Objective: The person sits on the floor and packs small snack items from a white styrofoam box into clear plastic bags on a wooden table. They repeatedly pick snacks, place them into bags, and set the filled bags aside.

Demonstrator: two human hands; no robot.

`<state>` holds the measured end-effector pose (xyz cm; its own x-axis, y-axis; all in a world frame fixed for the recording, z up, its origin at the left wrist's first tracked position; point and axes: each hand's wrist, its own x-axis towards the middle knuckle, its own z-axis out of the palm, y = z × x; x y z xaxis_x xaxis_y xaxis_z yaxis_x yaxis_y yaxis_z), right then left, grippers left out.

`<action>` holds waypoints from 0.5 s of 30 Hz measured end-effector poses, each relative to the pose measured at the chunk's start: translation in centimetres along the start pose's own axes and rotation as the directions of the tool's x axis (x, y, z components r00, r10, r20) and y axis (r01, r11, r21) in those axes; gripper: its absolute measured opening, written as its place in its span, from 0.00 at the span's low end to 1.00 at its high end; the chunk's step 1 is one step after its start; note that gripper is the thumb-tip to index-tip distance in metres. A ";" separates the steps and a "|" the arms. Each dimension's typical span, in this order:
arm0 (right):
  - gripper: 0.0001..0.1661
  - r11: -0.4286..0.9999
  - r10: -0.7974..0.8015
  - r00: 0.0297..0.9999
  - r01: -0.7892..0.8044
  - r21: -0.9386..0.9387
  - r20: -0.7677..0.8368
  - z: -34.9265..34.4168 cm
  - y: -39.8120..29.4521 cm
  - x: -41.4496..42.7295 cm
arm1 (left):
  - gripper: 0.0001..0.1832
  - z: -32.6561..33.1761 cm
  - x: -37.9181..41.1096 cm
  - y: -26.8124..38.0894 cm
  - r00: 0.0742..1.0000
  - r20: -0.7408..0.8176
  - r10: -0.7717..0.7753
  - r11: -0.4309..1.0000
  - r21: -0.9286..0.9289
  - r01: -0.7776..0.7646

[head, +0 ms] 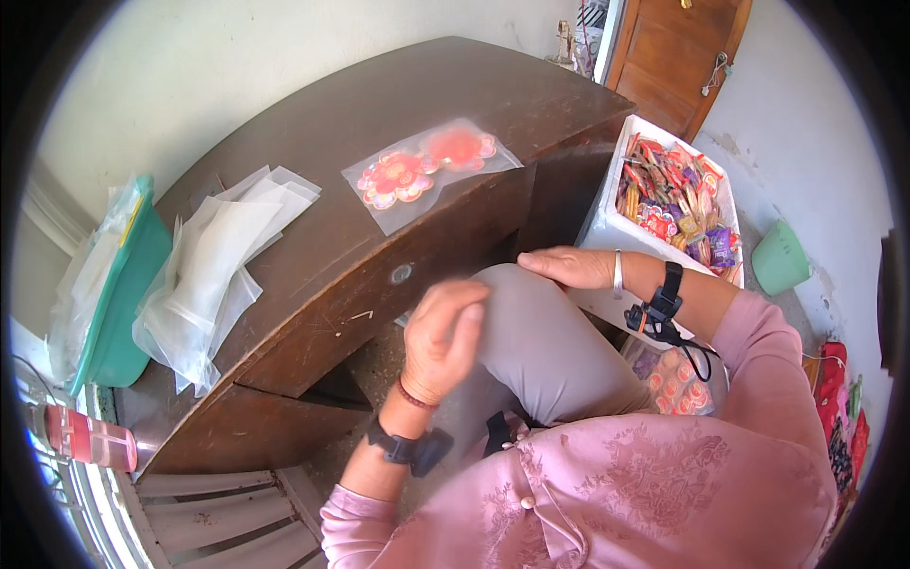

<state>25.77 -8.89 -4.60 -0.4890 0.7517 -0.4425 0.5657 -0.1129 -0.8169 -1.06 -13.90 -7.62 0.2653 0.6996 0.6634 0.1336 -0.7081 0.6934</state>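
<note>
My left hand [441,334] is raised beside my knee with its fingers loosely bent, and nothing shows in it. My right hand [565,266] rests flat on the grey trouser knee [519,299]. Beyond them, on the dark wooden desk [441,85], lies a clear plastic bag [451,178] with red, flower-shaped printed pieces in or on it, close to the front edge. A stack of clear, flat plastic bags [220,242] is fanned out on the desk's left part.
A teal plastic basin [128,320] holding more clear bags stands at the left, near a pink bottle [92,437]. At right are a white foam box [604,213] full of small colourful packets, a green bucket [780,257] and a bag of red round pieces [675,380].
</note>
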 end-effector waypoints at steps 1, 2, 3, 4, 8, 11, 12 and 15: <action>0.42 0.990 0.062 0.997 -0.066 0.123 0.042 0.4 0.5 -0.1 | 0.13 0.6 -1.0 -1.6 0.993 -0.057 -0.103 0.994 -0.028 0.101; 0.43 0.962 0.113 0.989 -0.132 0.238 0.091 0.4 1.4 -0.1 | 0.18 1.1 -2.1 -4.3 0.966 -0.025 -0.259 0.962 -0.095 0.255; 0.44 0.917 0.160 0.977 -0.200 0.344 0.143 0.2 2.1 0.0 | 0.23 1.5 -2.8 -7.2 0.915 0.017 -0.403 0.903 -0.158 0.400; 0.46 0.894 0.130 0.974 -0.197 0.403 0.186 0.0 2.7 0.2 | 0.26 1.6 -3.1 -9.7 0.834 0.166 -0.526 0.827 -0.128 0.548; 0.47 0.776 0.109 0.966 -0.229 0.587 0.233 0.6 2.9 0.2 | 0.27 4.1 -2.4 -16.9 0.739 0.439 -0.512 0.804 -0.059 0.592; 0.46 0.782 0.022 0.971 -0.164 0.601 0.236 1.6 2.2 0.8 | 0.20 6.7 -3.1 -24.9 0.633 0.537 -0.557 0.664 -0.169 0.728; 0.46 0.768 0.012 0.968 -0.170 0.617 0.251 1.7 2.3 0.5 | 0.18 7.0 -2.7 -25.2 0.539 0.541 -0.646 0.537 -0.181 0.824; 0.45 0.807 0.072 0.961 -0.213 0.550 0.266 2.2 2.0 0.9 | 0.17 6.8 -3.2 -25.1 0.582 0.528 -0.619 0.709 0.058 0.702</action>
<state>25.00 -9.87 -7.47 -0.6059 0.5417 -0.5826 0.1954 -0.6086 -0.7691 1.20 0.98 -29.06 0.5755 0.7950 -0.1918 0.3364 -0.0163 0.9416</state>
